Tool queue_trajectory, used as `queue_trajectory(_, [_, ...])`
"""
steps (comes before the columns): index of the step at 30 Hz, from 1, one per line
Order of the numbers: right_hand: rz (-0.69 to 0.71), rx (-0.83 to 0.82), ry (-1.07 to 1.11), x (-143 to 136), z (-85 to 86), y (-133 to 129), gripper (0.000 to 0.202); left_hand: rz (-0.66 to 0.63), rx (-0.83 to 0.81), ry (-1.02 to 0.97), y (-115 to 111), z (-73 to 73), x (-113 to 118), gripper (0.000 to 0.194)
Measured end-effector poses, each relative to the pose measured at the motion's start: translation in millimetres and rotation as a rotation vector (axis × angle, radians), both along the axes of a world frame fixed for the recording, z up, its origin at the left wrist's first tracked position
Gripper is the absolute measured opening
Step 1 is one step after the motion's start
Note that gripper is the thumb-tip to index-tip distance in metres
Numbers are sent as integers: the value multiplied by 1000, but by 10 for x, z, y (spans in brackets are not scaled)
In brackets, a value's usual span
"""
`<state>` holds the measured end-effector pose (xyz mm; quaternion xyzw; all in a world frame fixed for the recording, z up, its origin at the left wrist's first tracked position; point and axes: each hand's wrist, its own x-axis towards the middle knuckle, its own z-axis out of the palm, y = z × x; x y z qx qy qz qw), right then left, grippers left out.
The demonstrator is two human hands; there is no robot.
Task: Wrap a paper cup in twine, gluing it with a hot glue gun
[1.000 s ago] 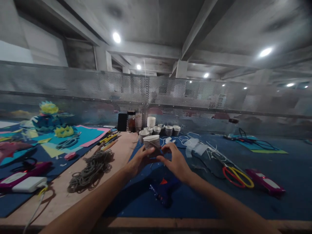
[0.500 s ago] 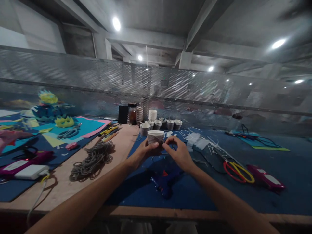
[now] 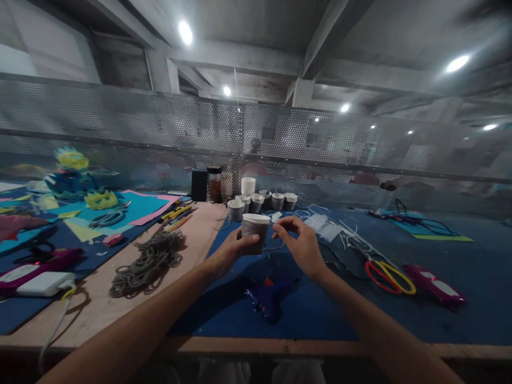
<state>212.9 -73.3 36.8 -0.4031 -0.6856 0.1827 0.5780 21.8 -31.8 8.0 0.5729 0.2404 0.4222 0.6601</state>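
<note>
A paper cup (image 3: 255, 230) with a white rim and a grey, cord-like wrapping around its side is held upright over the blue mat. My left hand (image 3: 236, 245) grips it from the left, thumb across its front. Just right of the cup, my right hand (image 3: 298, 240) has thumb and index finger pinched together, apart from the cup wall; whatever is between the fingertips is too small to make out. Below both hands lies a dark blue glue gun (image 3: 267, 296) with a red part. A tangled grey cord bundle (image 3: 150, 264) rests to the left.
Several grey-wrapped cups (image 3: 277, 201) stand behind, near a white stack of cups (image 3: 248, 185) and a dark-lidded jar (image 3: 214, 185). Red-and-yellow-handled scissors (image 3: 390, 277) and a purple device (image 3: 434, 287) lie right. Coloured paper (image 3: 150, 205) and grey scissors (image 3: 108, 217) are left.
My right hand has drawn slightly away to the right of the cup, opening a gap. The cup shows more of its wrapped side now. My left hand keeps its hold.
</note>
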Motion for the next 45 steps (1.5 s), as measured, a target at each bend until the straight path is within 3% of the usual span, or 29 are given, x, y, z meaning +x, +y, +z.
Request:
queue_trajectory(10, [-77,-8,30,22,-50,85,21,-47,30,15,-8,-7,-14,52])
queue_trajectory(26, [-62,-48,-90,9,-80,62,15,-77,-20,-63,7,4,-31,47])
queue_trajectory(37, [-118,34,-7,40,-48,65,17,-156,-57,-106,-3,4,-42,42])
queue_trajectory(45, [-63,-29,-26,42,-106,125,18,-232,-82,-144,4,-23,-52,42])
